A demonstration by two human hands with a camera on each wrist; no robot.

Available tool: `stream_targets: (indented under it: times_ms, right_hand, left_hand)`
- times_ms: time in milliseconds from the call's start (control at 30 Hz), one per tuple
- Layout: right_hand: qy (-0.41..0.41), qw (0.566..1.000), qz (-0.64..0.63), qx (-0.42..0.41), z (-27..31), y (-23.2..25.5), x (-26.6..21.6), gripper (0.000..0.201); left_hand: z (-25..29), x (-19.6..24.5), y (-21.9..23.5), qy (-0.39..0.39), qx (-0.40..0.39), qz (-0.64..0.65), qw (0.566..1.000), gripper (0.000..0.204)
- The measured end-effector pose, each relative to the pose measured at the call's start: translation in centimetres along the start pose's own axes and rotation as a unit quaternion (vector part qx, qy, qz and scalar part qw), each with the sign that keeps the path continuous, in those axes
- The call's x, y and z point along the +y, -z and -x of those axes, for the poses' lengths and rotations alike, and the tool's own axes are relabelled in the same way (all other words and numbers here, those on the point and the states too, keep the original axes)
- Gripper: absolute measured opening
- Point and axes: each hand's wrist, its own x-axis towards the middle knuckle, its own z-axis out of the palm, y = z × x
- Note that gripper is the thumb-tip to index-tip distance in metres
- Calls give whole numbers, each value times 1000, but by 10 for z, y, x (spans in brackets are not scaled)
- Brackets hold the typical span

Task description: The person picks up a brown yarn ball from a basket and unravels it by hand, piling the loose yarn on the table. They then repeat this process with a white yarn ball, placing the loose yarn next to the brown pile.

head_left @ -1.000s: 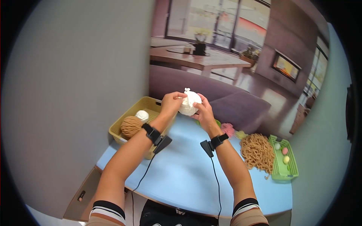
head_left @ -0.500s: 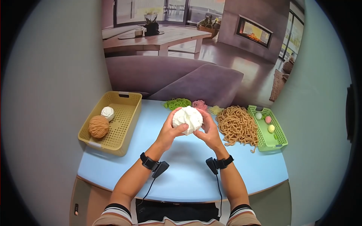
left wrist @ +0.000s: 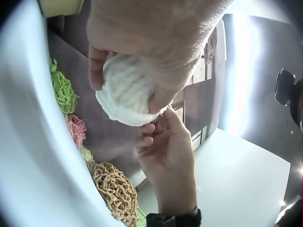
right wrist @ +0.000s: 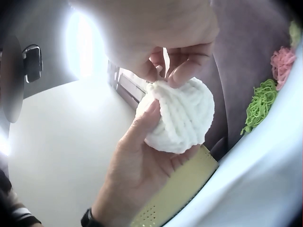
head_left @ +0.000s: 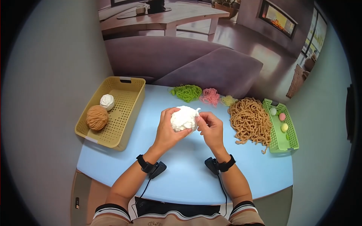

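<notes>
A ball of thick white yarn (head_left: 183, 119) is held up above the middle of the blue table. My left hand (head_left: 165, 130) grips it from the left, fingers over the far side and thumb along the near side. At the ball's right side, my right hand (head_left: 212, 130) pinches a short strand end (head_left: 198, 110) between thumb and fingertips. The right wrist view shows these fingers at the top of the yarn ball (right wrist: 184, 118), where the strands gather, and the left thumb pressed on the strands. In the left wrist view the left hand (left wrist: 147, 38) covers much of the ball.
At left, a tan basket (head_left: 130, 113) contains a brown yarn ball (head_left: 97, 118) and a smaller white one (head_left: 107, 102). Loose green (head_left: 186, 92), pink (head_left: 210, 97) and pale yellow yarn (head_left: 228, 100) lie along the back. Right of them are a brown yarn heap (head_left: 249, 120) and a green basket (head_left: 292, 145) with small pastel balls.
The white yarn ball was brought down from higher and farther off, then held between both hands. Now the left hand alone supports it, while the right has shifted to pinch the strand end.
</notes>
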Motion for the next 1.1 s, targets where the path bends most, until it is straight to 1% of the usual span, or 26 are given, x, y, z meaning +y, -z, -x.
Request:
stream_targets:
  times_ms: [67,100,200,300,400,433,500,533,600,633,700,733,800,900,933,1033,1100]
  right_hand:
    - [-65,995,-78,1,-4,9,-4,22]
    - [-48,994,-100,13,-6,11,-7,20]
    - [-40,993,-60,91,-4,9,-16,21]
    - [16,997,18,75,2,3,1,21]
    - [61,982,178,8,5,-4,-5,20]
    - [48,978,201,20,7,-6,-7,16]
    - [62,975,212,11,7,-4,-7,14]
    - [69,974,218,6,7,-3,-7,13]
    - [70,990,122,-25,9,-1,-4,12]
    - [71,994,73,-40,9,0,-3,11]
    - [13,1000,6,-27,10,2,-7,10]
    - [-15,999,-26,-23,9,2,-9,10]
    - [34,999,16,-9,7,3,-7,10]
    - [102,991,91,-10,9,0,-16,11]
    - [123,985,119,-13,11,-2,-19,12]
    - [159,969,190,0,13,-5,-16,13]
    - [161,967,196,-3,13,-5,-14,11]
  left_hand:
    - [3,-6,-5,53,-23,104,993,80]
    - [4,-7,-7,79,-34,155,984,79]
    - [5,-5,-10,127,-24,199,971,78]
    - [6,-8,-10,104,-2,100,990,77]
    - [5,3,-10,115,10,96,989,76]
    - [5,1,-10,109,4,96,989,76]
    - [6,-5,-11,93,-7,96,991,76]
    - [6,-5,-11,111,-13,147,983,76]
    - [6,-4,-11,146,-25,247,958,74]
    - [5,-5,-10,181,-38,301,935,73]
    - [5,-7,-4,249,-62,406,877,70]
    - [5,-7,-3,249,-71,437,861,69]
    - [5,-5,2,249,-86,495,828,67]
    - [6,-5,2,243,-83,514,818,67]
    - [7,-6,1,239,-80,509,823,67]
    - [8,-7,-2,234,-75,495,833,68]
    - [7,-6,-2,237,-77,488,837,68]
